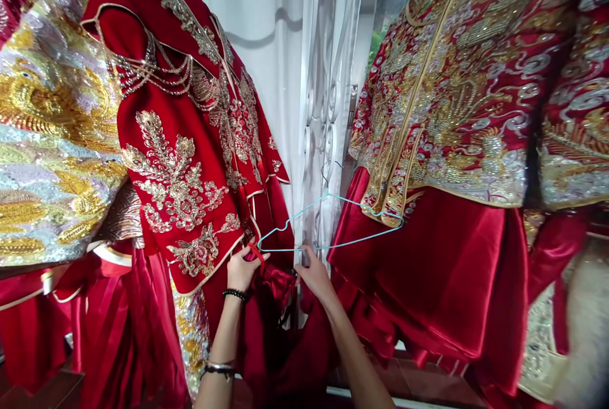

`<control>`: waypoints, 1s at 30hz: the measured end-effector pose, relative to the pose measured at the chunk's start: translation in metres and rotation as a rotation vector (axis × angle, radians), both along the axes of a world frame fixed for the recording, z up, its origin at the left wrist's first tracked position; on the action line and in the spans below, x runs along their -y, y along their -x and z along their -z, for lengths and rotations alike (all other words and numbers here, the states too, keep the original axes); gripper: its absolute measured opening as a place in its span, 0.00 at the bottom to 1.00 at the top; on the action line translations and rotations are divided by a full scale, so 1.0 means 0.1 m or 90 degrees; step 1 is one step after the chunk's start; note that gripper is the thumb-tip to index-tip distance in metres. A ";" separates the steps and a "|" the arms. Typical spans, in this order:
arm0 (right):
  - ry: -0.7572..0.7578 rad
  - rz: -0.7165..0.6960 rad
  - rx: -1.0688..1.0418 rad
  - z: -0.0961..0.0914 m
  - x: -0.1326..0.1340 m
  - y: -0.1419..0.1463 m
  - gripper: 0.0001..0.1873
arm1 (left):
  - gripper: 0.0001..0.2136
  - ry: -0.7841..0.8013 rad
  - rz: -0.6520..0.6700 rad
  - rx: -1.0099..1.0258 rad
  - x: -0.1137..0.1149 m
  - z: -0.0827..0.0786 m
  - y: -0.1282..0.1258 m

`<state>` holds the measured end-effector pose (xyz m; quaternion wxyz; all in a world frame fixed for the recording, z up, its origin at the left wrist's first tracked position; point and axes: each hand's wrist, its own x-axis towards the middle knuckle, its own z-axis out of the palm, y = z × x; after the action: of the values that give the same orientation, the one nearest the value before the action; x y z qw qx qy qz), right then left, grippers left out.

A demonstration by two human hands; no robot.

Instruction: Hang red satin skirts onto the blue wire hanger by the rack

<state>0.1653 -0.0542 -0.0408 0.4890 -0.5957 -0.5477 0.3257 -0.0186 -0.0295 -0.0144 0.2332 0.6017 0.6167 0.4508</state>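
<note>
A light-blue wire clothes hanger (328,194) is held out in front of me, its hook pointing up. My left hand (242,269) is closed in a pinch at the hanger's left end, on a red strap (257,255) looped there. Under it hangs a dark red skirt-like garment (285,345), its gathered satin top (277,283) between my hands. My right hand (314,274) has thumb and index finger closed at the hanger's lower bar; its other fingers are partly hidden.
Close on the left hangs a red jacket (171,136) with gold embroidery and beaded chains, beside a gold-and-silver sequined garment (57,117). An embroidered jacket (451,104) over a red satin skirt (428,269) hangs at right. White ironwork (328,79) and a white curtain (264,16) stand behind.
</note>
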 end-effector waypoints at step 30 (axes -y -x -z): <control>-0.054 -0.047 -0.057 -0.02 0.22 0.18 0.21 | 0.20 -0.010 0.086 -0.524 -0.09 -1.05 -0.28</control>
<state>0.1470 -0.0761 -0.0390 0.5253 -0.5388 -0.5600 0.3467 0.0091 -0.0202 0.0904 -0.0079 0.7724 0.6143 0.1610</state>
